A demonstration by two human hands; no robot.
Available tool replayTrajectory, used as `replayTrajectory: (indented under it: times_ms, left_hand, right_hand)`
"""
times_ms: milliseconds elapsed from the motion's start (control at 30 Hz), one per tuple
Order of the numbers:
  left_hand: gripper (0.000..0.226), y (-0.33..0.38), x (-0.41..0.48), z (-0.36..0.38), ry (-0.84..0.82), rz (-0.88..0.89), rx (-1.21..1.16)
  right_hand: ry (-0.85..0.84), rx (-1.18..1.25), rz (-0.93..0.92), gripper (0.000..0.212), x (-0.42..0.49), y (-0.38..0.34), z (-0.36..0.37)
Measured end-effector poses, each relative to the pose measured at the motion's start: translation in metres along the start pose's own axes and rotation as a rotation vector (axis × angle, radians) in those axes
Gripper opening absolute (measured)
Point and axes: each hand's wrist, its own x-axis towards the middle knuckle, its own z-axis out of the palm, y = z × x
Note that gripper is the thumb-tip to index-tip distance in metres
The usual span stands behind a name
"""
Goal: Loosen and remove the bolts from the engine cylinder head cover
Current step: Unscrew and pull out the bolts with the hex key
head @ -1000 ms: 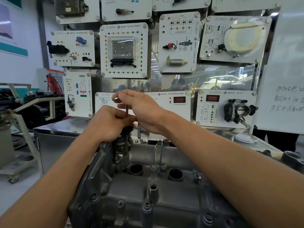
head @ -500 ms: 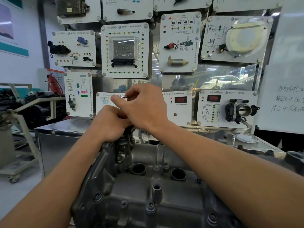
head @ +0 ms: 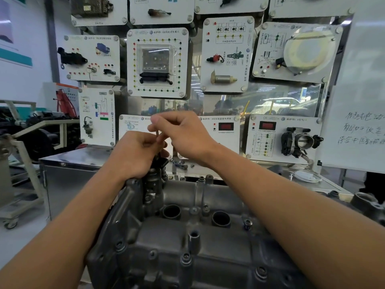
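A dark grey cylinder head cover (head: 208, 243) fills the lower middle of the head view, with two round plug wells and several bolts such as the bolt (head: 248, 223) on its right side. At its far left corner stands a dark fitting (head: 154, 184). My left hand (head: 135, 155) curls round the top of that fitting and the lower end of a thin metal key (head: 157, 134) standing upright there. My right hand (head: 183, 134) pinches the key's upper part between thumb and fingers. The bolt under the key is hidden by my left hand.
A steel-topped cabinet (head: 79, 159) stands behind the engine, carrying small loose parts (head: 180, 163). Above it hang white training panels, one with a throttle body (head: 300, 142). A whiteboard (head: 358, 122) is at the right, and a trolley frame (head: 23, 184) with engine parts at the left.
My right hand has turned around the top of the key, its fingers shifting from left of the shaft to over it. My left hand has stayed on the fitting.
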Motion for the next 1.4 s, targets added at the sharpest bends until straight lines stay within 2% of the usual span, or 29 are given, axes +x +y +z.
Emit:
replayTrajectory:
  times_ms: [133,233,300,400,500,567,700,733,767,900,1000,1167,1267,1400]
  left_hand:
    - [0.025,0.001,0.003,0.000,-0.037,0.014,0.089]
    - [0.026,0.001,0.003,0.000,-0.039,0.013,0.099]
    - [0.025,0.001,0.003,0.000,-0.036,0.006,0.113]
    - [0.025,0.001,0.003,0.000,-0.028,-0.006,0.099]
    - [0.027,0.002,0.002,-0.001,-0.019,0.013,0.131]
    - [0.031,0.004,0.001,-0.001,-0.014,0.027,0.167]
    - [0.036,0.006,0.002,-0.003,-0.018,0.032,0.195]
    - [0.042,0.006,0.002,-0.003,-0.024,0.034,0.207]
    - [0.047,0.005,0.002,-0.003,-0.029,0.035,0.214]
    - [0.051,0.003,0.005,-0.003,-0.023,0.045,0.199]
    - [0.042,0.003,0.004,-0.002,-0.019,0.068,0.202]
    - [0.007,0.009,0.002,-0.003,-0.046,0.164,0.232]
    - [0.016,0.013,0.001,-0.003,-0.046,0.248,0.326]
    - [0.018,0.015,0.000,-0.004,-0.062,0.186,0.344]
  right_hand:
    - [-0.034,0.351,0.243,0.029,0.004,0.008,-0.006]
    - [0.007,0.469,0.361,0.026,0.009,0.010,-0.001]
    - [0.041,0.456,0.398,0.023,0.009,0.008,0.002]
    - [0.133,0.278,0.295,0.022,0.004,0.003,0.004]
    - [0.296,-0.157,0.101,0.027,-0.003,0.000,0.013]
    - [0.347,-0.309,0.059,0.024,-0.006,-0.002,0.018]
    - [0.288,-0.339,0.010,0.026,-0.003,-0.001,0.019]
    - [0.250,-0.320,-0.014,0.021,-0.002,-0.001,0.020]
    - [0.199,-0.284,-0.021,0.014,-0.002,-0.003,0.022]
    - [0.016,-0.096,0.043,0.023,0.001,-0.004,0.021]
    - [-0.053,0.037,0.093,0.026,0.002,-0.003,0.017]
    - [-0.095,0.154,0.075,0.013,-0.001,-0.006,0.016]
    - [-0.046,0.124,0.044,0.018,-0.002,-0.008,0.021]
    - [0.148,0.029,0.034,0.032,-0.003,-0.003,0.025]
